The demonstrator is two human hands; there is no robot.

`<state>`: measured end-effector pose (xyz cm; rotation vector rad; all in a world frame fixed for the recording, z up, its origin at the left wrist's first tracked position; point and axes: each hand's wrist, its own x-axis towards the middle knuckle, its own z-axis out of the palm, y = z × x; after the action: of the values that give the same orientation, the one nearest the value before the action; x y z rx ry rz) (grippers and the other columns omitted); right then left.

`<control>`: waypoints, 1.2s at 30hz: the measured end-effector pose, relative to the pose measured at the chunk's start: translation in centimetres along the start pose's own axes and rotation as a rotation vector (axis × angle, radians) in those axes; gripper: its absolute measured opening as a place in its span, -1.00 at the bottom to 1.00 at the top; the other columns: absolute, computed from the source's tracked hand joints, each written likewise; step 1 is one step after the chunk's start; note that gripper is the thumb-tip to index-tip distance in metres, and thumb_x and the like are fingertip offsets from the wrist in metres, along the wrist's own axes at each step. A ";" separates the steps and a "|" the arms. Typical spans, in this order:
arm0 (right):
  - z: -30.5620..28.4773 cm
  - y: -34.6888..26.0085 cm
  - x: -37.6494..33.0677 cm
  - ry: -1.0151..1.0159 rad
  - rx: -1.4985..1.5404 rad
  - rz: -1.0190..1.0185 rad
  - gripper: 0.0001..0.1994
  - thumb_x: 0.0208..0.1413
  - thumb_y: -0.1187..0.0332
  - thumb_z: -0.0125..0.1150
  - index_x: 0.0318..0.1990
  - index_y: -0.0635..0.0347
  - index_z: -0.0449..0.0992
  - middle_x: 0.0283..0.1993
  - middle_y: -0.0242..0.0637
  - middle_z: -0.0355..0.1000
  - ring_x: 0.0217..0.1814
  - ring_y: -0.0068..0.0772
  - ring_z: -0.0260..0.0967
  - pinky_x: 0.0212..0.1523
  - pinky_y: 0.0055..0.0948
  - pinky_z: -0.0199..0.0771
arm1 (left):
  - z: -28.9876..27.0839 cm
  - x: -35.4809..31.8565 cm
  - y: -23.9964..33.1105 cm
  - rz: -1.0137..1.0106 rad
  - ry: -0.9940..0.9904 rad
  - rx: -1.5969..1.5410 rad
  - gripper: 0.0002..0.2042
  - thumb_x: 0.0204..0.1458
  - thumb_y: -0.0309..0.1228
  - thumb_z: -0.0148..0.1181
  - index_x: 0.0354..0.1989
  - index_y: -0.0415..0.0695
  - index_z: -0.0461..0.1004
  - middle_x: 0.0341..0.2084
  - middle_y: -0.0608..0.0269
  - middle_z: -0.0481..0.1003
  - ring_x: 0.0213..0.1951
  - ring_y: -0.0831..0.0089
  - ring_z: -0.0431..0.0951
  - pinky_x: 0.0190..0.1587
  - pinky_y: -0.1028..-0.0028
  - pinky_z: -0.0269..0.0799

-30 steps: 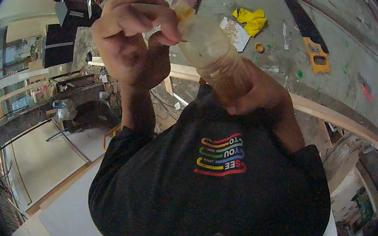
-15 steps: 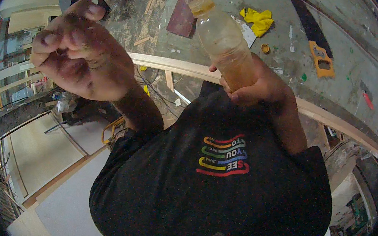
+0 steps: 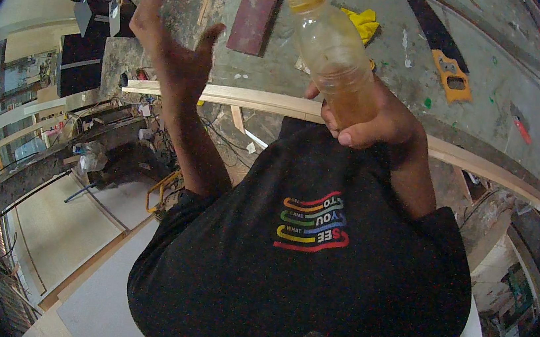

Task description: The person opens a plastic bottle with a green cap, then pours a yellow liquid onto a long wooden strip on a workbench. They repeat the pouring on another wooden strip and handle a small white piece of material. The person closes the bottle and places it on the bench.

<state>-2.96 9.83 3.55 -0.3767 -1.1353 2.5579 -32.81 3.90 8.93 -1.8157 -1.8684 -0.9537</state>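
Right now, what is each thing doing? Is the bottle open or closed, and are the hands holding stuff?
Plastic bottle: upright, held, amber liquid low inside; cap looks on.
Right hand: wrapped around the bottle's lower part.
Left hand: raised, fingers spread, holding nothing.
Handsaw: lying flat on the workbench.
Yellow cloth: crumpled on the workbench.

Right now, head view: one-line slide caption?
Right hand grips a clear plastic bottle of amber liquid; left hand raised open and empty, over a cluttered workbench.
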 end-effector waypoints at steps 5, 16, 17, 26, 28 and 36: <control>-0.2 -0.2 -0.3 0.018 -0.017 -0.034 -0.20 -0.29 0.49 0.49 0.24 0.29 0.31 -0.19 -0.34 0.43 -0.30 -0.56 0.37 -0.27 -0.52 0.42 | 1.2 -0.7 0.9 -0.442 -0.205 -0.549 -0.69 0.01 -0.55 0.43 -0.05 -0.28 0.59 -0.13 -0.01 0.60 -0.06 0.29 0.62 0.03 0.27 0.54; 0.5 -1.1 -0.4 0.112 -0.489 -0.110 -0.29 -0.27 0.47 0.44 0.18 0.26 0.40 0.03 -0.33 0.47 0.08 -0.46 0.39 0.15 -0.40 0.36 | 2.4 -1.6 2.8 -0.284 -0.004 -0.817 -0.75 0.29 -0.37 0.19 -0.22 -0.38 0.62 -0.46 0.04 0.65 -0.44 0.39 0.67 -0.28 0.40 0.62; 0.6 -1.1 -0.5 0.125 -0.448 -0.113 -0.30 -0.27 0.48 0.44 0.18 0.27 0.41 0.04 -0.32 0.47 0.08 -0.46 0.39 0.17 -0.40 0.35 | 2.5 -1.6 3.2 -0.316 -0.028 -0.910 -0.74 0.31 -0.36 0.15 -0.16 -0.38 0.60 -0.40 -0.01 0.65 -0.38 0.34 0.68 -0.25 0.37 0.63; 0.3 -1.0 -0.6 0.118 -0.748 -0.234 -0.31 -0.25 0.51 0.42 0.19 0.29 0.41 0.08 -0.26 0.48 0.16 -0.39 0.38 0.25 -0.37 0.29 | 1.3 0.2 7.1 -0.441 -0.068 -1.451 -0.42 0.33 -0.06 -0.08 0.25 -0.38 0.31 0.22 -0.23 0.36 0.23 0.04 0.42 0.21 0.10 0.37; 0.2 -1.3 -0.4 0.085 -0.831 -0.274 -0.31 -0.25 0.51 0.42 0.19 0.28 0.41 0.07 -0.26 0.48 0.15 -0.39 0.38 0.23 -0.37 0.30 | 0.6 0.4 7.7 -0.550 -0.142 -1.739 -0.13 0.23 0.25 -0.14 0.44 -0.31 0.04 0.40 -0.19 0.11 0.39 -0.05 0.20 0.36 0.07 0.11; 0.9 -1.8 -0.8 0.241 -0.471 -0.122 -0.37 -0.22 0.41 0.41 0.14 0.29 0.44 0.06 -0.17 0.49 0.10 -0.32 0.43 0.23 -0.33 0.36 | 1.5 0.0 5.6 -0.426 -0.446 -1.744 0.15 0.04 0.55 -0.33 0.52 -0.29 -0.13 0.54 -0.01 -0.19 0.54 0.01 -0.23 0.51 0.04 -0.30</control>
<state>-2.24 10.06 5.59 -0.6805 -1.6007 2.0548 -27.04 4.59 9.11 -2.4616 -1.5641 -3.2149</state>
